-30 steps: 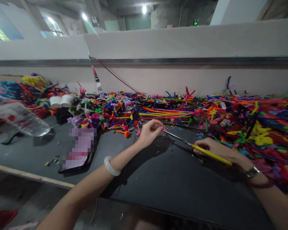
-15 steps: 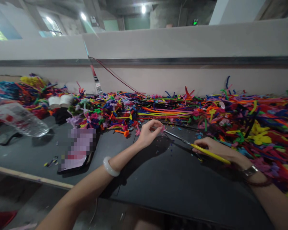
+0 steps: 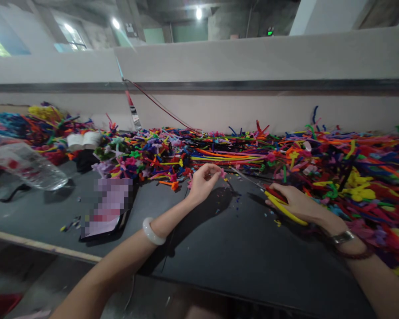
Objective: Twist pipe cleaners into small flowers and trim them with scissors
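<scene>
My left hand (image 3: 203, 180) is raised over the dark table (image 3: 219, 248), its fingers pinched on a small pink pipe-cleaner piece (image 3: 223, 173). A white bangle (image 3: 153, 231) circles that wrist. My right hand (image 3: 294, 204) rests on the table at the right and grips yellow-handled scissors (image 3: 279, 204). Their thin blades (image 3: 248, 178) point left toward the pink piece, a short gap away. A watch (image 3: 342, 238) sits on my right wrist.
A long heap of coloured pipe cleaners (image 3: 286, 155) runs along the back of the table and piles up at the right. A phone (image 3: 108, 208) lies at the left, with a clear plastic bottle (image 3: 26, 165) beyond it. A low grey wall (image 3: 252, 66) stands behind.
My right hand has drawn the scissors up and back a little to the right, so the blades no longer touch the pink piece. My left hand has lifted slightly.
</scene>
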{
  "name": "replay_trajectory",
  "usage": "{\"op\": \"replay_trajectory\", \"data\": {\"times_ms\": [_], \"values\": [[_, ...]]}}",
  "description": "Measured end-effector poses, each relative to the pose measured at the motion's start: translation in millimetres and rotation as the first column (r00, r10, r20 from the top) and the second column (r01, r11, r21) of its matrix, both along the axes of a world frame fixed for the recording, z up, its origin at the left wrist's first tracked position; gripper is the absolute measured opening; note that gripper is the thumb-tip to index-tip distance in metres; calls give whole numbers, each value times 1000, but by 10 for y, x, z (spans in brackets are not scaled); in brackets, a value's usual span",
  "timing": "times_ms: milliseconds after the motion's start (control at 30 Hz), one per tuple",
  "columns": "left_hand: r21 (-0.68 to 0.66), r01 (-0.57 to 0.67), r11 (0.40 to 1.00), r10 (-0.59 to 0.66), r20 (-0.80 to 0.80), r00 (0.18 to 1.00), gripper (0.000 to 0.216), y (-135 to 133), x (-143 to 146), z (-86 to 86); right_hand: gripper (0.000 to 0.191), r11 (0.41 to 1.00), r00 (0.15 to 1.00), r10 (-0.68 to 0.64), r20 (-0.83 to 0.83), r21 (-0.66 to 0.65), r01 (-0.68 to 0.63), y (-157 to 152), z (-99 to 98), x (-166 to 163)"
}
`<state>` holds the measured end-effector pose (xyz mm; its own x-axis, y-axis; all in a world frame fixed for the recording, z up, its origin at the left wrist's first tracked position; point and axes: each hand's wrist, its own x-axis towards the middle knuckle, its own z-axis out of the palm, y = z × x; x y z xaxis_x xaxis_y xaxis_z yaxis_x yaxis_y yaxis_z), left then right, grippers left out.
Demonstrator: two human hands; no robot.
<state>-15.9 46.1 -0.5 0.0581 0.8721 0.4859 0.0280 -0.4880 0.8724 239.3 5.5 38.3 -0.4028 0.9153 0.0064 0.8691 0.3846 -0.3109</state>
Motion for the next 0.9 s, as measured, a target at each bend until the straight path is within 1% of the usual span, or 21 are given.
{"op": "replay_trajectory", "data": {"times_ms": [133,267,400,533,667,900], "values": [[-25,31,999,-30,35,999,14,-8,8,14,35,988,995,-25,94,152,11,11,-26,17],[-35,30,999,-30,6,1000,13,-19,10,18,34,973,986,-9,166,228,-29,3,-29,-1],[-32,31,999,-32,-9,999,12,-28,13,14,39,966,980,9,197,252,-60,-7,-26,-30],[-33,46,998,-46,-3,999,12,-31,16,15,42,965,981,24,195,251,-74,-9,-31,-33],[-26,30,999,-31,-22,999,11,-37,17,27,45,965,978,28,205,251,-80,-8,-43,-26],[0,28,1000,-28,-37,999,10,-45,15,37,41,956,982,40,183,278,-90,-1,-55,-17]]}}
